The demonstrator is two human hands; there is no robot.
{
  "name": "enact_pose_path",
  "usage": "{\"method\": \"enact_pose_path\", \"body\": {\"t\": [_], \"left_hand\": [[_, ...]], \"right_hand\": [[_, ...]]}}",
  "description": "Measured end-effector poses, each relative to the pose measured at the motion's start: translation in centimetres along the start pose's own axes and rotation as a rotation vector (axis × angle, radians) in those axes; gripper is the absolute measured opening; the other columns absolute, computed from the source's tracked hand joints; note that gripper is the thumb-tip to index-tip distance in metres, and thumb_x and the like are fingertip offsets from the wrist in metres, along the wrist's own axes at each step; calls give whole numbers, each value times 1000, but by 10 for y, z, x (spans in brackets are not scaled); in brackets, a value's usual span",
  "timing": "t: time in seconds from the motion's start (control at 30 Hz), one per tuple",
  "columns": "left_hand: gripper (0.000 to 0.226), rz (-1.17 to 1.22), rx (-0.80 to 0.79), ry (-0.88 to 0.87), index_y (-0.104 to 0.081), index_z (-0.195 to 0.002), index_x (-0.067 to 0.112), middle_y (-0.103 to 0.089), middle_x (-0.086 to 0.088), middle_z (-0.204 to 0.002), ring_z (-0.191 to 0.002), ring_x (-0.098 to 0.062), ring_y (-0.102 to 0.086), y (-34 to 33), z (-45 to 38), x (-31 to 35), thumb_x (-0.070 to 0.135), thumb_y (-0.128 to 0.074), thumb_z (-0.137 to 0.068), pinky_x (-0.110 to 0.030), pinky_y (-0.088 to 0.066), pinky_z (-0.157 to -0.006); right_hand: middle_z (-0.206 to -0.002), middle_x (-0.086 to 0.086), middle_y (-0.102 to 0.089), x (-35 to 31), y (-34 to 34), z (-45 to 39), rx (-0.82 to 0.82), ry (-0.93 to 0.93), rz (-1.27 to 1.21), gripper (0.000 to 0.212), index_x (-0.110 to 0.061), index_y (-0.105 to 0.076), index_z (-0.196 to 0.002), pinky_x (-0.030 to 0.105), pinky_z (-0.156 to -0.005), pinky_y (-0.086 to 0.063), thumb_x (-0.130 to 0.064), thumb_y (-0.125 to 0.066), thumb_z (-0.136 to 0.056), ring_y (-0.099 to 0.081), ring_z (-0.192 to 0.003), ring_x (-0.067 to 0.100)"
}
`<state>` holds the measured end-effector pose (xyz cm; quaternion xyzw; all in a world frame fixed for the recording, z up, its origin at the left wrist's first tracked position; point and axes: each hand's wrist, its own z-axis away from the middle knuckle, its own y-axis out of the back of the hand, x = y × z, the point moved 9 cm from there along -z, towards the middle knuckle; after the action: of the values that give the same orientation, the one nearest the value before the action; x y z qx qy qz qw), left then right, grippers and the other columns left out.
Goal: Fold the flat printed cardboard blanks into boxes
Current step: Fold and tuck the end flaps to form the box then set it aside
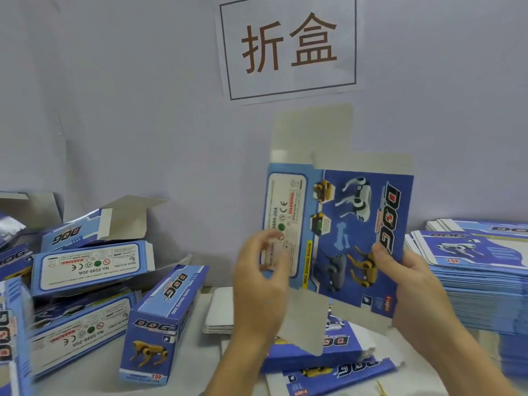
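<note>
Held upright above the table (197,338): blue printed blank (351,224), robot-dog pictures and "DOG" lettering sideways, grey flaps raised; left hand (261,284) pinching its white label panel; right hand (408,284) gripping its right edge.

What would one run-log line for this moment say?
step: opening blank | hands: left and right hold blank | folded boxes: left | flat stack: right

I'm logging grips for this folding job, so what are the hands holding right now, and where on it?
Both hands hold one upright cardboard blank. The left hand pinches its lower left edge, on the white warning panel; the right hand grips its lower right edge.
</note>
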<state>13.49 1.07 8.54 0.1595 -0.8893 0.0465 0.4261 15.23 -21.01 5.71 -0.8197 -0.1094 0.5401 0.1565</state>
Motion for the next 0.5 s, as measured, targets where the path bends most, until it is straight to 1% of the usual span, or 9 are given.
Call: {"method": "enact_pose_path", "body": {"t": [0.07,0.1,0.13,0.17,0.2,0.23,0.3,0.37,0.5], "left_hand": [[60,43,51,138,-47,-138,32,-52,19,-132,-129,-7,-47,16,-6,-14,53,-58,-82,-35,-49,-102],[70,108,49,184,-43,-140,30,-54,15,-135,-128,-8,-50,20,-8,-20,56,-58,-77,-37,-50,-101],[69,194,30,209,-46,-137,26,-62,11,-130,-119,-10,-61,21,-10,-23,56,-58,-75,-35,-56,-92],[63,258,4,216,-52,-129,22,-72,8,-115,-102,-10,-70,20,-10,-24,54,-59,-76,-28,-60,-77],[55,283,-13,212,-56,-121,20,-76,8,-101,-88,-9,-73,19,-10,-23,52,-59,-76,-21,-58,-64],[48,280,-25,198,-58,-115,21,-76,10,-93,-80,-7,-74,17,-9,-22,50,-58,-77,-18,-55,-58],[42,276,-49,172,-58,-111,23,-75,13,-90,-77,-6,-74,13,-8,-22,49,-58,-78,-16,-54,-55],[41,288,-70,177,-58,-111,26,-75,13,-91,-80,-7,-74,9,-7,-22,49,-57,-78,-17,-55,-56],[47,300,-104,202,-58,-113,31,-75,13,-96,-87,-9,-74,5,-5,-23,55,-59,-73,-19,-56,-58]], "right_hand": [[-97,8,-78,1,-3,1,-86,-26,-8,19,-29,-80,-86,35,-55,-61,-33,-64,-76,-77,-82,27],[-97,8,-78,3,-6,3,-129,-37,-12,18,-30,-80,-85,35,-55,-60,-32,-66,-74,-77,-82,27],[-100,9,-78,3,-10,5,-158,-43,-14,19,-30,-80,-88,35,-57,-61,-32,-67,-74,-76,-85,28],[-104,10,-77,3,-14,6,-188,-32,6,21,-29,-79,-94,36,-60,-61,-32,-69,-76,-76,-89,30],[-107,9,-76,2,-17,7,-203,-9,43,24,-29,-76,-101,36,-63,-62,-33,-71,-78,-75,-93,30],[-108,7,-76,0,-18,7,-198,26,88,29,-29,-73,-107,34,-64,-62,-35,-73,-79,-75,-95,28],[-109,1,-76,-9,-18,9,-157,109,167,40,-29,-64,-116,31,-63,-62,-39,-71,-77,-75,-96,22],[-110,-4,-75,-14,-18,9,-147,165,201,49,-31,-57,-120,31,-65,-62,-42,-67,-74,-74,-97,18],[-112,-4,-74,-13,-16,8,-144,167,180,54,-31,-54,-124,34,-68,-63,-44,-67,-73,-74,-100,20]]}}
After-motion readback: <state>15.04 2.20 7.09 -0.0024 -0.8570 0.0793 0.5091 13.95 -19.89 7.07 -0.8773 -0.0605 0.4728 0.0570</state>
